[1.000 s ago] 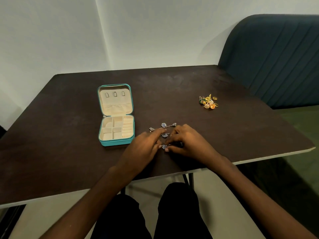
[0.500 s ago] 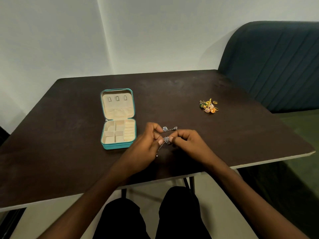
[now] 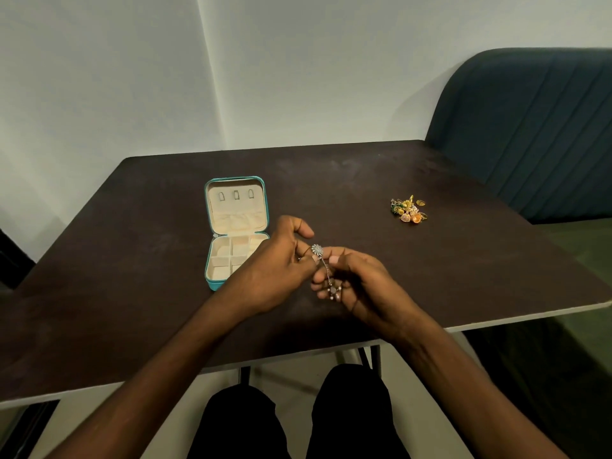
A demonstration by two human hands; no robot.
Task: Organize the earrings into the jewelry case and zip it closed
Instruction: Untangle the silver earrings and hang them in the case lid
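Observation:
A teal jewelry case (image 3: 212, 283) lies open on the dark table, its cream lid flat behind cream compartments. Just right of it, my left hand (image 3: 275, 270) and my right hand (image 3: 361, 283) meet above the table. Between them hangs a silver drop earring (image 3: 323, 263), flower top up near my left fingertips, pendant end down in my right palm. Both hands grip it. My left hand covers the case's right front corner. A pile of gold and orange earrings (image 3: 409, 211) lies far right on the table.
The dark table (image 3: 463, 276) has its front edge near my knees. A dark blue padded seat back (image 3: 530, 127) stands at the right rear. White walls form a corner behind the table.
Both hands have lifted off the table and drawn the silver earring up between them. The other silver earrings that lay by my fingers are no longer visible.

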